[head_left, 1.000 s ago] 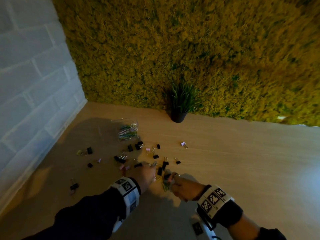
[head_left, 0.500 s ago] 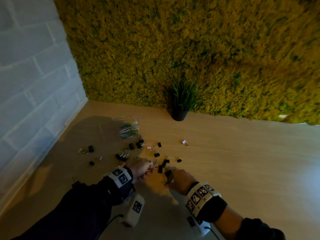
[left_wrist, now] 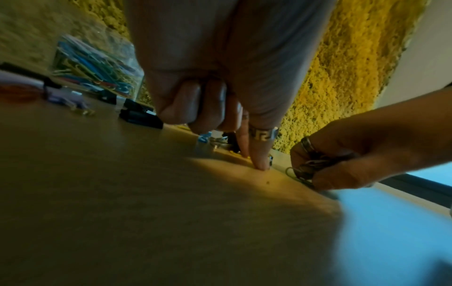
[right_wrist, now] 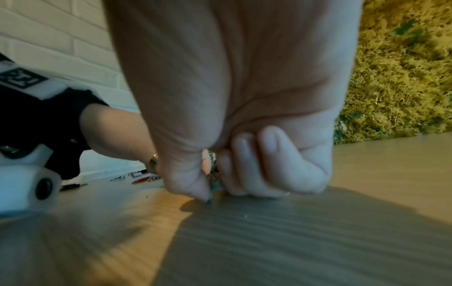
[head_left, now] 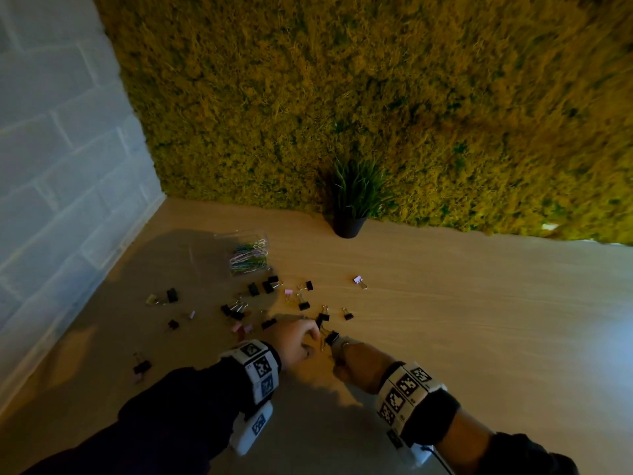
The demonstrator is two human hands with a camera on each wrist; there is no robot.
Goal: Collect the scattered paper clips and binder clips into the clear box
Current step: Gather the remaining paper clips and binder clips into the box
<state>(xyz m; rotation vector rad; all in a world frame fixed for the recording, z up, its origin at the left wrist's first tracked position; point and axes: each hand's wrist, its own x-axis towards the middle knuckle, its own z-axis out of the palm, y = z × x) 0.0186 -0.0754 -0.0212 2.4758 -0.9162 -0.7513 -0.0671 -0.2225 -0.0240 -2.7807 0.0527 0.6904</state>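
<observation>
The clear box [head_left: 247, 256], with coloured paper clips inside, stands on the wooden table [head_left: 445, 320] at the back left; it also shows blurred as the box [left_wrist: 93, 65]. Several black and pink binder clips [head_left: 269, 286] lie scattered between it and my hands. My left hand [head_left: 296, 339] is low over the table beside a black binder clip [head_left: 331, 337]. One ringed finger [left_wrist: 259, 160] presses the tabletop and the others are curled; the thumb is hidden. My right hand [head_left: 356, 361] grips a bunch of paper clips [left_wrist: 315, 167] and rests on the table [right_wrist: 318, 232].
A potted plant [head_left: 349, 224] stands at the back against the moss wall [head_left: 376, 97]. A white brick wall [head_left: 51, 200] borders the table on the left. Stray binder clips lie at the left [head_left: 141, 366] and a pink one at the right [head_left: 358, 279].
Both hands stay close together over the same patch of table. My left fingers have shifted slightly right toward the black binder clip; my right hand keeps its bunch of clips.
</observation>
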